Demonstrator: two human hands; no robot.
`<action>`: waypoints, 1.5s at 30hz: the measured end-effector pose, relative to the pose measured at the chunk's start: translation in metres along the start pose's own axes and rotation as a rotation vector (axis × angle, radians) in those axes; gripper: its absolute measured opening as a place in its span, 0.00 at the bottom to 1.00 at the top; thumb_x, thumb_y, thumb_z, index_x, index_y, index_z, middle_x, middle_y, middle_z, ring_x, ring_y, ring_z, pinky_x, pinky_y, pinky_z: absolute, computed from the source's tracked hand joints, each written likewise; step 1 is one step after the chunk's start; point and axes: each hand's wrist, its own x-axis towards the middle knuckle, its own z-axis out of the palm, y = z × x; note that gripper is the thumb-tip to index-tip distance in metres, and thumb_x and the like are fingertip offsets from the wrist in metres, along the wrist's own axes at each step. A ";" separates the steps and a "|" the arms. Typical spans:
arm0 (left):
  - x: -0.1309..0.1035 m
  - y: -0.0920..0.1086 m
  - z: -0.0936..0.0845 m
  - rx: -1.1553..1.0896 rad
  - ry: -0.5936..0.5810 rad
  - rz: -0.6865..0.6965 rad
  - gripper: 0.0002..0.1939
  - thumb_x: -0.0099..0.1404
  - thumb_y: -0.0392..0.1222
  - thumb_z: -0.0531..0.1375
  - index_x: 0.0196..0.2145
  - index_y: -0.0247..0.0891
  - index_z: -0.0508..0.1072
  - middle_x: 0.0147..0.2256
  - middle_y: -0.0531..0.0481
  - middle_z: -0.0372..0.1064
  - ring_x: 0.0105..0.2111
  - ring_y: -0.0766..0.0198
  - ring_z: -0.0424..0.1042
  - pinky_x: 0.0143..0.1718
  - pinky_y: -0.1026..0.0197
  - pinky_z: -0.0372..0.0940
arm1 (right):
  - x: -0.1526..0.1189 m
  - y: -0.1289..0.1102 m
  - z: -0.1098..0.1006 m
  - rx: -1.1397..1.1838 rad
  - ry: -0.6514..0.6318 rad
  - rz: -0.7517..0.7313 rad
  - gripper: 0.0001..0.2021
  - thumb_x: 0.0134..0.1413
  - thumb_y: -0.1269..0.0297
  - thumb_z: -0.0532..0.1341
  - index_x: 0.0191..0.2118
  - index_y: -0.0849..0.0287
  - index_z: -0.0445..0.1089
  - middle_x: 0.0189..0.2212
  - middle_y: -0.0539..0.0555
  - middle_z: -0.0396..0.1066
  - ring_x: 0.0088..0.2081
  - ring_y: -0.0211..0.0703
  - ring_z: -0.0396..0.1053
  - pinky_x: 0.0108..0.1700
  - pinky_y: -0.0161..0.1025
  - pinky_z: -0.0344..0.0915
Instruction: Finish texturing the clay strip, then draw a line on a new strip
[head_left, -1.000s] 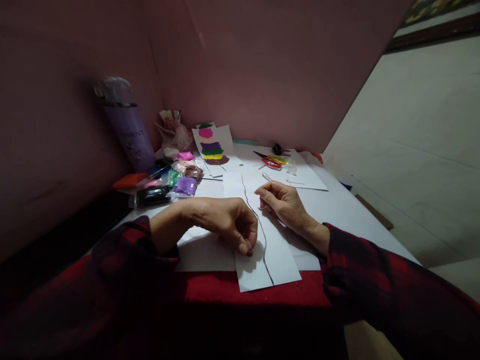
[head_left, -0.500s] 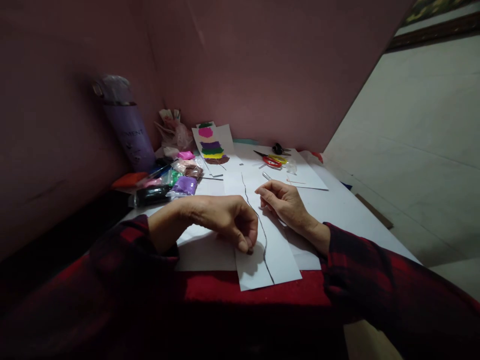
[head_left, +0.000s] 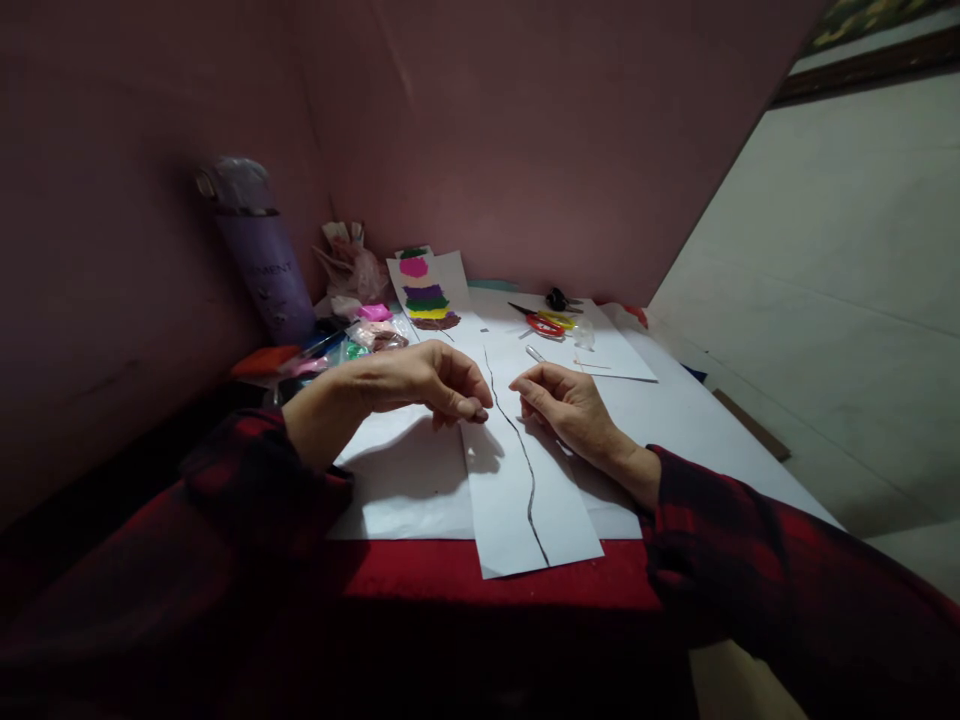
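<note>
My left hand (head_left: 427,378) pinches a small brown lump (head_left: 478,414), perhaps clay, above the left edge of a long white paper strip (head_left: 525,520). A wavy dark line (head_left: 531,470) runs down the length of that strip. To the right of the line, my right hand (head_left: 566,405) rests near the strip with its fingertips pressed together; whatever they hold, if anything, is too small to make out. Behind the hands, a card with coloured patches (head_left: 426,292) in pink, purple, green, yellow and brown lies on white paper.
At the left stands a purple bottle (head_left: 262,265), beside bagged coloured lumps (head_left: 375,335) and a plastic bag (head_left: 356,270). Red-handled scissors (head_left: 544,323) lie at the back, near a black item (head_left: 556,298). A pen-like stick (head_left: 534,353) is just behind my right hand.
My left hand has moved up and away along the strip, with the brown lump still between its fingertips. My right hand has stayed almost where it was.
</note>
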 end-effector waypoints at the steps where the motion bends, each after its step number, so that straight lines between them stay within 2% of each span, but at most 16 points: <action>1: -0.001 0.001 -0.002 0.006 -0.033 -0.022 0.13 0.50 0.37 0.69 0.35 0.33 0.77 0.29 0.49 0.74 0.24 0.70 0.69 0.24 0.68 0.63 | 0.000 0.000 0.000 -0.003 0.001 -0.003 0.10 0.57 0.58 0.62 0.30 0.58 0.71 0.19 0.47 0.67 0.21 0.34 0.61 0.26 0.35 0.62; 4: -0.007 0.006 -0.009 0.055 -0.067 -0.050 0.12 0.49 0.38 0.70 0.33 0.32 0.77 0.28 0.48 0.75 0.23 0.70 0.69 0.22 0.69 0.63 | 0.000 0.001 0.000 -0.009 0.004 -0.008 0.10 0.57 0.58 0.62 0.30 0.58 0.71 0.19 0.47 0.67 0.21 0.34 0.61 0.26 0.35 0.62; 7: -0.015 0.013 -0.016 0.194 -0.082 -0.103 0.10 0.52 0.38 0.69 0.32 0.32 0.78 0.27 0.49 0.75 0.21 0.72 0.68 0.20 0.71 0.61 | 0.001 0.001 0.000 -0.011 0.005 -0.003 0.10 0.58 0.58 0.62 0.30 0.59 0.70 0.19 0.47 0.67 0.20 0.34 0.61 0.24 0.34 0.60; 10: -0.021 0.015 -0.020 0.270 -0.193 -0.165 0.09 0.53 0.39 0.69 0.33 0.33 0.78 0.26 0.49 0.76 0.20 0.70 0.70 0.20 0.71 0.63 | 0.000 0.001 0.000 -0.005 0.001 0.007 0.10 0.57 0.59 0.62 0.30 0.59 0.70 0.19 0.47 0.66 0.20 0.33 0.61 0.24 0.34 0.60; 14: -0.020 0.012 -0.012 0.274 -0.297 -0.243 0.09 0.53 0.39 0.68 0.33 0.35 0.78 0.29 0.47 0.78 0.23 0.65 0.73 0.21 0.68 0.66 | 0.000 0.001 0.000 0.003 -0.007 0.009 0.10 0.58 0.59 0.62 0.30 0.59 0.70 0.19 0.47 0.67 0.20 0.33 0.61 0.24 0.34 0.60; 18: -0.016 0.010 0.001 0.290 -0.334 -0.330 0.08 0.51 0.37 0.67 0.32 0.35 0.78 0.29 0.47 0.78 0.24 0.64 0.74 0.21 0.67 0.65 | 0.000 0.001 -0.001 0.000 -0.003 0.000 0.10 0.58 0.58 0.62 0.30 0.59 0.70 0.19 0.47 0.67 0.20 0.33 0.61 0.24 0.34 0.61; 26: -0.015 0.011 0.006 0.296 -0.319 -0.377 0.07 0.50 0.32 0.65 0.30 0.36 0.78 0.27 0.50 0.77 0.23 0.66 0.72 0.24 0.67 0.65 | 0.000 0.002 0.000 0.004 -0.004 -0.001 0.10 0.58 0.59 0.62 0.31 0.59 0.71 0.19 0.46 0.66 0.20 0.33 0.61 0.24 0.34 0.61; 32: -0.015 0.010 0.010 0.306 -0.290 -0.330 0.05 0.48 0.33 0.67 0.27 0.36 0.79 0.23 0.50 0.75 0.21 0.65 0.70 0.22 0.66 0.65 | 0.000 0.000 0.000 -0.006 -0.001 0.005 0.09 0.58 0.59 0.62 0.30 0.59 0.71 0.19 0.46 0.66 0.19 0.33 0.61 0.24 0.35 0.61; 36: -0.018 0.011 0.004 0.278 -0.293 -0.302 0.06 0.50 0.35 0.67 0.29 0.37 0.78 0.26 0.50 0.77 0.22 0.65 0.71 0.23 0.65 0.66 | 0.000 0.000 0.000 0.007 0.000 0.009 0.09 0.58 0.60 0.62 0.30 0.59 0.71 0.19 0.46 0.66 0.20 0.33 0.61 0.25 0.35 0.62; 39: -0.020 0.013 -0.002 0.234 -0.250 -0.269 0.07 0.51 0.37 0.68 0.30 0.36 0.77 0.29 0.48 0.78 0.23 0.64 0.73 0.24 0.65 0.68 | 0.000 0.001 0.000 0.014 -0.002 0.009 0.09 0.58 0.60 0.62 0.30 0.59 0.70 0.19 0.46 0.66 0.20 0.33 0.61 0.24 0.35 0.62; 43: -0.020 0.014 -0.004 0.223 -0.237 -0.267 0.08 0.49 0.37 0.69 0.29 0.35 0.77 0.28 0.48 0.77 0.23 0.65 0.72 0.23 0.66 0.67 | 0.000 0.001 -0.001 0.007 -0.004 0.009 0.09 0.58 0.60 0.62 0.30 0.59 0.70 0.19 0.46 0.66 0.20 0.33 0.62 0.24 0.34 0.62; 45: -0.020 0.015 -0.005 0.225 -0.144 -0.211 0.08 0.50 0.38 0.69 0.29 0.34 0.77 0.26 0.49 0.76 0.22 0.67 0.71 0.23 0.67 0.66 | 0.000 0.001 -0.001 0.002 -0.002 0.008 0.09 0.57 0.60 0.62 0.30 0.59 0.70 0.19 0.46 0.66 0.20 0.33 0.62 0.25 0.34 0.63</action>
